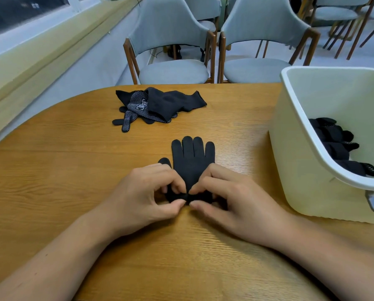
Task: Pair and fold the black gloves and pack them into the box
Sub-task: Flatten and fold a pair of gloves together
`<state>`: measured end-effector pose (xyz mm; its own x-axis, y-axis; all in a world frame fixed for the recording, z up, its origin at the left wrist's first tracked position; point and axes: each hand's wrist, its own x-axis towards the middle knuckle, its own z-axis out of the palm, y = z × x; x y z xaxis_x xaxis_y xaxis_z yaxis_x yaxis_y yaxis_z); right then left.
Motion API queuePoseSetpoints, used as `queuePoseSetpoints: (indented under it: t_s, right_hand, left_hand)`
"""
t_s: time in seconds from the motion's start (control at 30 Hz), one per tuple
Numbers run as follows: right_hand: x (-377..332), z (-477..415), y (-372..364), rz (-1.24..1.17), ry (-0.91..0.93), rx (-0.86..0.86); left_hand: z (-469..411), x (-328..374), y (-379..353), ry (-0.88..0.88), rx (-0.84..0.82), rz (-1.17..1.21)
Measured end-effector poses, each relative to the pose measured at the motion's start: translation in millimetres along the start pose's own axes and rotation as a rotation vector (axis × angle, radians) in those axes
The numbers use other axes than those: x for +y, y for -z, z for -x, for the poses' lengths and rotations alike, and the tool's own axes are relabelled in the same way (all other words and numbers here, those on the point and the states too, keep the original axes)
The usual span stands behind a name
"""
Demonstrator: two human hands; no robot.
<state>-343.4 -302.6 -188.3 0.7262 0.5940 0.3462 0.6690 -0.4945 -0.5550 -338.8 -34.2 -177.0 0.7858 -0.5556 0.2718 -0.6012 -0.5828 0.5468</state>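
Observation:
A black glove [191, 157] lies flat on the wooden table [73, 170], fingers pointing away from me; whether a second glove lies under it I cannot tell. My left hand [147, 192] and my right hand [227, 196] both pinch its cuff at the near end, thumbs and fingers curled on the fabric. A loose pile of black gloves [157, 106], some with white-dotted palms, lies farther back on the table. The cream plastic box [325, 148] stands at the right, with several folded black gloves [338, 146] inside it.
Two grey upholstered chairs [173, 51] with wooden legs stand behind the table's far edge. More chairs are at the back right. A window ledge [40, 51] runs along the left.

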Motion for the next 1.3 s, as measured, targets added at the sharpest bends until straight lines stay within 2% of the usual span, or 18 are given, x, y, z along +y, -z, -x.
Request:
queuePoseSetpoints:
  t_s: [0.13,0.33,0.6,0.77,0.93,1.13,1.3]
  right_hand:
    - [4.8,-1.7,-2.2,0.031,-0.034,0.001]
    - [5.3,-6.0,6.2,-0.052,-0.116,0.018]
    - [5.9,-7.0,1.3,-0.034,-0.21,0.094]
    - [9.3,-7.7,-2.9,0.003,-0.248,0.121]
    - [8.8,-8.1,-3.3,0.066,-0.164,0.155]
    - [5.0,-5.2,-3.1,0.17,0.031,0.148]
    - [5.5,-5.9,-5.0,0.215,0.006,0.064]
  left_hand:
    - [-0.7,-1.9,-1.9,0.036,0.047,0.001]
    - [-0.1,-1.2,-0.6,0.137,0.066,0.06]
    - [-3.9,-1.8,-4.9,0.185,0.139,-0.007]
    - [-5.0,1.3,-2.0,0.095,0.134,-0.028]
    - [-4.5,3.5,-3.1,0.005,0.102,-0.052]
    - [-4.5,2.4,-2.4,0.024,0.057,-0.066]
    - [-4.1,0.8,-1.6,0.033,0.067,-0.072]
